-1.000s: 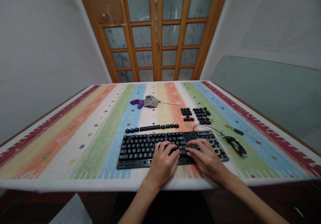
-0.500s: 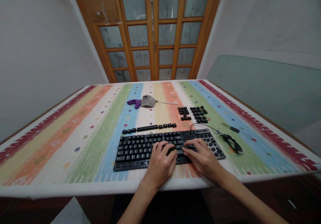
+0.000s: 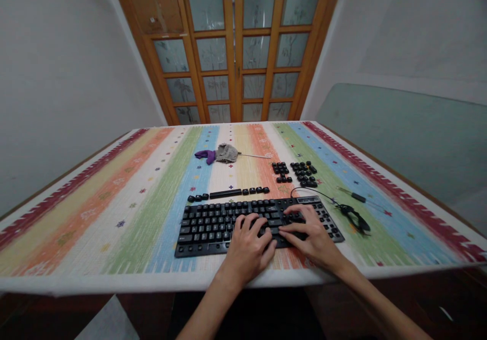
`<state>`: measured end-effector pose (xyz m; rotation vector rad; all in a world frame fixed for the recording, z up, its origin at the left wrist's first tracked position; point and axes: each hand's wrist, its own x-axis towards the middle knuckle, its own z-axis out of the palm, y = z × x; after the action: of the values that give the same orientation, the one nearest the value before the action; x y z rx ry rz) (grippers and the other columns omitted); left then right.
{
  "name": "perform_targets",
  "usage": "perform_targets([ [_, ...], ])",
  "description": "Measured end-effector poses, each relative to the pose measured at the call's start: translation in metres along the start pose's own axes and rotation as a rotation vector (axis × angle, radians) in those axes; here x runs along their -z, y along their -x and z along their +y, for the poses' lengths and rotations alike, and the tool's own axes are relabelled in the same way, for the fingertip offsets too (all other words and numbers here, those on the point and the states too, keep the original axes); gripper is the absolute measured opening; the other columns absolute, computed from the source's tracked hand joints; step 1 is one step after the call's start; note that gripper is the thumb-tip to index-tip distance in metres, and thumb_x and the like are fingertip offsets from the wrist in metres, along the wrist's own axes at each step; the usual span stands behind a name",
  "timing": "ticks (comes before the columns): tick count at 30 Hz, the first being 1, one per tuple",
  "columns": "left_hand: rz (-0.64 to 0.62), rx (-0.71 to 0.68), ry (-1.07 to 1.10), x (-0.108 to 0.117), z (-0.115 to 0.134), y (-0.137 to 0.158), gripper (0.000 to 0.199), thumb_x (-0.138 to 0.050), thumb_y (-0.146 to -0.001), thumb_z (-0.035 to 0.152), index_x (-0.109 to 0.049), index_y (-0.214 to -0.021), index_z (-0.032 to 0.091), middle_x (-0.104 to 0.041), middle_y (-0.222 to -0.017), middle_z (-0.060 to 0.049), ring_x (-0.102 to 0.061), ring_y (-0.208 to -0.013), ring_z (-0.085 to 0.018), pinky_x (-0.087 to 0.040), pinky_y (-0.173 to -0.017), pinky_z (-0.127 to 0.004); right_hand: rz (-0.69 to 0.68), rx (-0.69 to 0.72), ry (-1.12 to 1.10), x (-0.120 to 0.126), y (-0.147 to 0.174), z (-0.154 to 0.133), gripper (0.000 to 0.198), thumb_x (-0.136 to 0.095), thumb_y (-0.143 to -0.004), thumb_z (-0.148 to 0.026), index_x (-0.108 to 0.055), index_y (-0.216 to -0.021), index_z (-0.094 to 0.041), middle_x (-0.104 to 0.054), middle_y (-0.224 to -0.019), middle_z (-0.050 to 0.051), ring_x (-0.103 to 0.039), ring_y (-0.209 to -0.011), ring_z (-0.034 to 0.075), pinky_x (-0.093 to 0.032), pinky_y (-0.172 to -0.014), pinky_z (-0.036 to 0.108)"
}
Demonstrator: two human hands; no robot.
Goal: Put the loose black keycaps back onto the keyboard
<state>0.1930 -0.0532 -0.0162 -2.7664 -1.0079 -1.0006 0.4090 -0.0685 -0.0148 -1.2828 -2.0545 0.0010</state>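
Note:
A black keyboard (image 3: 205, 228) lies near the front edge of the table, with keys in its main block and bare key sockets at its right end and along its front row. My left hand (image 3: 249, 246) rests over its middle, fingers bent and spread, thumb near the front edge. My right hand (image 3: 314, 233) reaches in from the right. Its thumb and index finger close at the right end of a wide keycap (image 3: 273, 231), and another finger arches above. Both hands partly cover the keys beneath them.
Behind the keyboard lies a row of loose keycaps with a spacebar (image 3: 225, 194). Further right are groups of loose keycaps (image 3: 304, 173). A coiled cable (image 3: 353, 215) and a dark-handled tool (image 3: 358, 197) lie at right. A grey-and-purple cloth (image 3: 226, 153) with a thin rod is further back.
My left thumb has spread outward toward the keyboard's front edge. The fingers of my right hand have parted more, one lifting further back. The whole view has shifted slightly.

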Motion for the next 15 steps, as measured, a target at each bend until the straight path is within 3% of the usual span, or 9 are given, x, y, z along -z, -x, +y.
perform_targets([
  [4,0.009,0.014,0.023,0.002,0.000,-0.001,0.013,-0.063,-0.091,0.029,-0.070,-0.098,0.021,-0.066,-0.119,-0.009,-0.052,-0.117,-0.032,-0.042,-0.098,-0.054,-0.009,-0.026,-0.019,-0.001,0.000,-0.001,0.016,-0.065,-0.091,-0.030,-0.079,-0.083,-0.028,-0.061,-0.108,0.009,-0.055,-0.104,0.030,-0.049,-0.089,0.052],
  [8,0.072,0.062,0.093,0.026,-0.020,-0.005,0.013,-0.063,-0.092,0.028,-0.070,-0.102,0.022,-0.067,-0.117,-0.007,-0.053,-0.117,-0.029,-0.043,-0.098,-0.050,0.016,0.005,-0.027,0.002,0.000,-0.003,0.016,-0.063,-0.092,-0.031,-0.078,-0.087,-0.027,-0.062,-0.108,0.010,-0.056,-0.104,0.029,-0.050,-0.088,0.051],
  [12,0.160,0.185,0.027,0.071,-0.081,-0.005,0.019,-0.054,-0.097,0.026,-0.070,-0.105,0.022,-0.070,-0.110,-0.007,-0.059,-0.107,-0.025,-0.045,-0.098,-0.048,0.053,0.018,-0.019,0.005,0.000,-0.005,0.017,-0.062,-0.093,-0.030,-0.078,-0.092,-0.027,-0.062,-0.111,0.010,-0.056,-0.105,0.029,-0.050,-0.089,0.050],
  [15,0.088,0.289,0.002,0.100,-0.139,0.002,0.023,-0.052,-0.096,0.032,-0.070,-0.105,0.023,-0.071,-0.107,-0.007,-0.062,-0.104,-0.025,-0.047,-0.097,-0.046,0.064,0.017,0.000,0.006,0.001,-0.008,0.018,-0.060,-0.095,-0.031,-0.078,-0.093,-0.028,-0.062,-0.112,0.010,-0.056,-0.105,0.029,-0.049,-0.089,0.049],
])
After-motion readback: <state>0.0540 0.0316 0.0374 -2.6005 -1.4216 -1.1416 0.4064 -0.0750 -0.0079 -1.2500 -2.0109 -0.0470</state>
